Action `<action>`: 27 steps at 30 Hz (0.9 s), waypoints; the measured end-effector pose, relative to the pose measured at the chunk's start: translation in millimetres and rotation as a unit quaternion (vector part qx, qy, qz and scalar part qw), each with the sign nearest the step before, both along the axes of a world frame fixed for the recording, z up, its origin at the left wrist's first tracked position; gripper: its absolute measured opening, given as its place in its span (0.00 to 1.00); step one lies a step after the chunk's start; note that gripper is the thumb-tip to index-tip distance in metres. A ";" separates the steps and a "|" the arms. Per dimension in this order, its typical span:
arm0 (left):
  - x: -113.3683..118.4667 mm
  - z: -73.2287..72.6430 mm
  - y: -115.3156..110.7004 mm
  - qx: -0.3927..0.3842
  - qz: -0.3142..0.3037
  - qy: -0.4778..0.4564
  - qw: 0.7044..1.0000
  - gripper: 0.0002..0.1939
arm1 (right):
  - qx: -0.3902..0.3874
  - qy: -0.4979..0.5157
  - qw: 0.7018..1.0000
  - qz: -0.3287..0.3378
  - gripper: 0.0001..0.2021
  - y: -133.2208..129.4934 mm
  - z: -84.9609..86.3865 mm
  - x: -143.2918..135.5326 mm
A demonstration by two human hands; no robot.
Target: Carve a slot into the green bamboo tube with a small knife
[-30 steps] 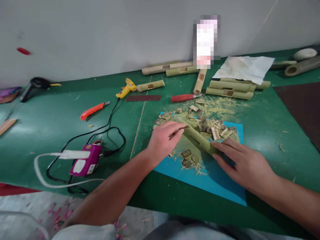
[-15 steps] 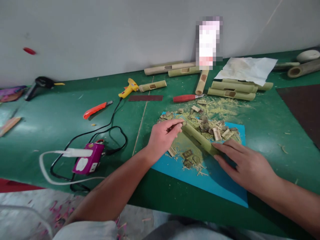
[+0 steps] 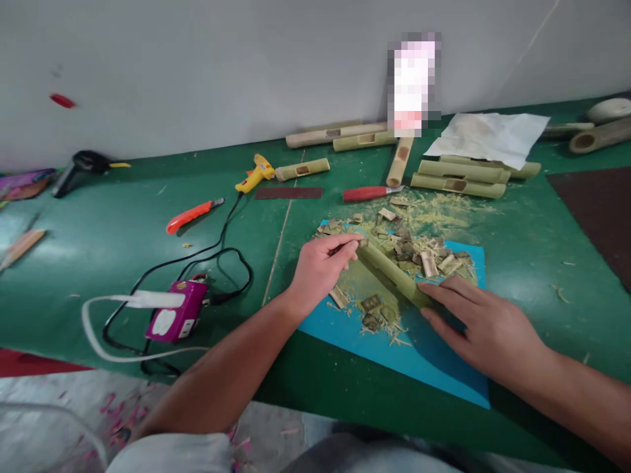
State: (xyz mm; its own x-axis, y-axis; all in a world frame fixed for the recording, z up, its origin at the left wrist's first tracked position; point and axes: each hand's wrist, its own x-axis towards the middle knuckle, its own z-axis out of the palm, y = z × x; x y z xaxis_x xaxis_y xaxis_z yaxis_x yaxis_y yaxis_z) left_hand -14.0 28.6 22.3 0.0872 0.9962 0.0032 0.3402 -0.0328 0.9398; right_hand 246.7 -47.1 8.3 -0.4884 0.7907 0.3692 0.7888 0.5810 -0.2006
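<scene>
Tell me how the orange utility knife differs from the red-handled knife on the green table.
The orange utility knife lies left of the yellow glue gun, alone on bare green table; the red-handled knife lies further right, at the edge of the shavings. The orange one is slim, slightly curved and angled; the red one looks thicker and lies nearly level. Both lie flat, untouched by either hand, blades pointing right.

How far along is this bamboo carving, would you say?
Done, it seems: several slotted bamboo tubes lie by the wall, and chips and shavings cover the blue mat. In hand: the right hand steadies a green bamboo tube while the left hand works a small tool at its far end. How much remains can't be told.
</scene>
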 end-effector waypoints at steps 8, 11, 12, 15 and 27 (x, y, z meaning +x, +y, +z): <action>-0.2 1.3 1.9 -0.004 0.005 -0.020 1.000 0.09 | -0.012 0.016 1.000 0.001 0.14 0.9 -0.5 0.8; 0.4 2.2 1.7 0.004 0.013 -0.023 1.000 0.06 | -0.015 0.018 1.000 0.003 0.14 1.4 -1.2 0.7; 0.6 2.3 1.4 0.009 0.014 -0.023 1.000 0.06 | -0.016 0.020 1.000 0.004 0.13 1.6 -1.3 0.6; 0.6 2.3 0.0 0.029 0.013 -0.014 0.999 0.05 | -0.013 0.025 1.000 0.007 0.13 2.1 -1.2 0.0; 3.2 0.7 -4.3 -0.004 -0.031 -0.045 0.998 0.06 | -0.003 0.015 1.000 0.005 0.13 0.9 -0.9 -0.5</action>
